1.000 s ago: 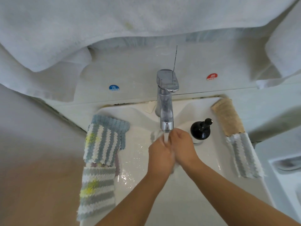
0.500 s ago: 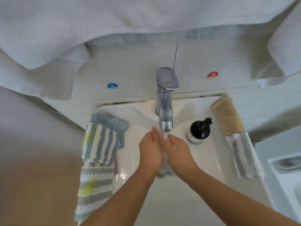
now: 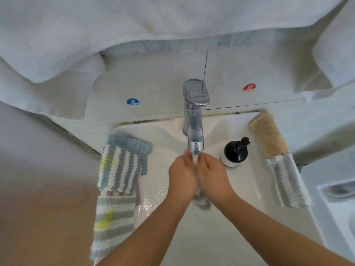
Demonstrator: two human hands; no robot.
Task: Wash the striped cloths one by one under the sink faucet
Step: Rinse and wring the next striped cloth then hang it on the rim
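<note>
Water runs from the chrome faucet onto my two hands over the white sink. My left hand and my right hand lie palm to palm with fairly straight fingers pointing at the spout. They press a wet striped cloth between them; only its blurred lower end shows below the palms. Two more striped cloths, one blue and white and one grey and white, lie on the sink's left rim. A grey striped cloth lies on the right rim.
A black soap pump bottle stands just right of my right hand. A beige cloth lies behind the grey striped one. White towels hang overhead across the back wall. Water drops cover the basin's left side.
My hands have gone from curled together around the cloth to flatter, fingers stretched towards the spout, sliding along the cloth. The cloth's end now hangs lower beneath my palms.
</note>
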